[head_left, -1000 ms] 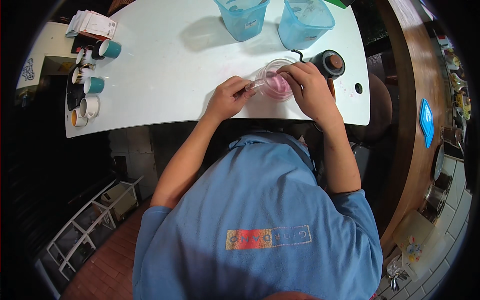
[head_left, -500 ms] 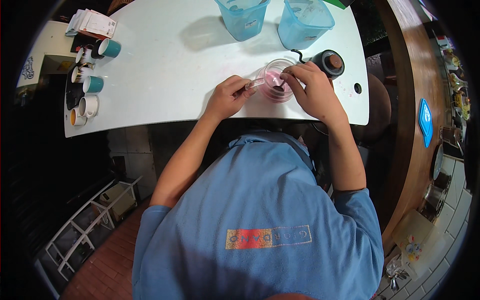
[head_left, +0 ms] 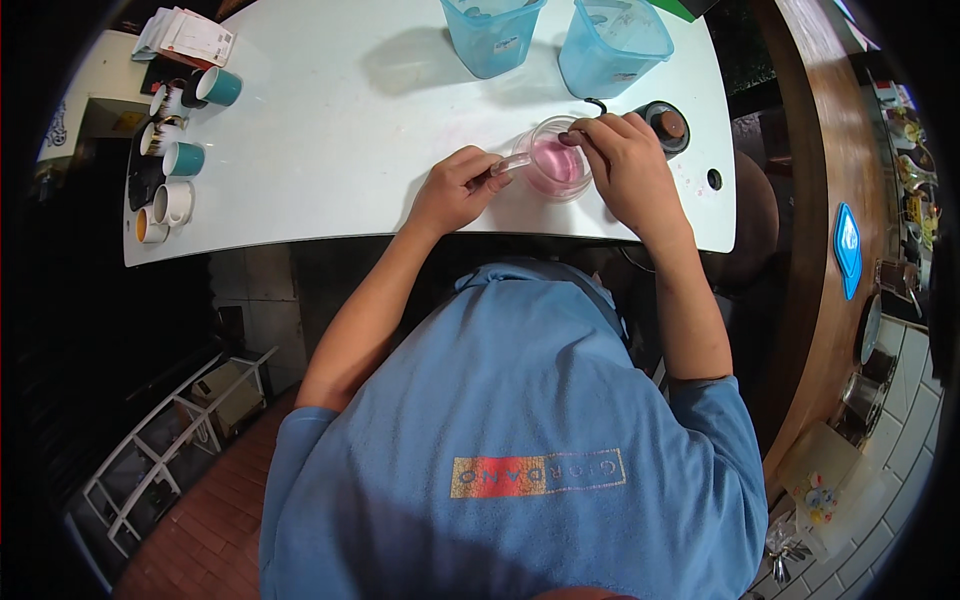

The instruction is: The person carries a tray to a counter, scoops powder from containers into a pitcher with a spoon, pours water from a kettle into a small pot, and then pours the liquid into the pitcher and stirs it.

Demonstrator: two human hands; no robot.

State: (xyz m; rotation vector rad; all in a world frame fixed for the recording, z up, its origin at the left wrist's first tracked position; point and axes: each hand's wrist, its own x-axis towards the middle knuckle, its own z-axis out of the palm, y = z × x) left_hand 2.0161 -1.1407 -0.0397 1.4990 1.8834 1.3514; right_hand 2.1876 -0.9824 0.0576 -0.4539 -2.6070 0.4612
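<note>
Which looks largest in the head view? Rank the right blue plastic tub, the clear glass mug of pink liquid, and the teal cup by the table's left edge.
1. right blue plastic tub
2. clear glass mug
3. teal cup

The fisheye shrinks things near the rim, so the cup's rank is less sure.

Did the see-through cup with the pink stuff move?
No. The clear cup sits in the same place, just left of the dark round jar and below the blue tubs.

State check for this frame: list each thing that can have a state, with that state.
Clear glass mug: upright, pink inside.
Left hand: fingers closed on the mug's handle.
Right hand: fingertips at the mug's rim.
Two blue tubs: upright, lidless.
Small cups: grouped at the table's left edge.
</note>
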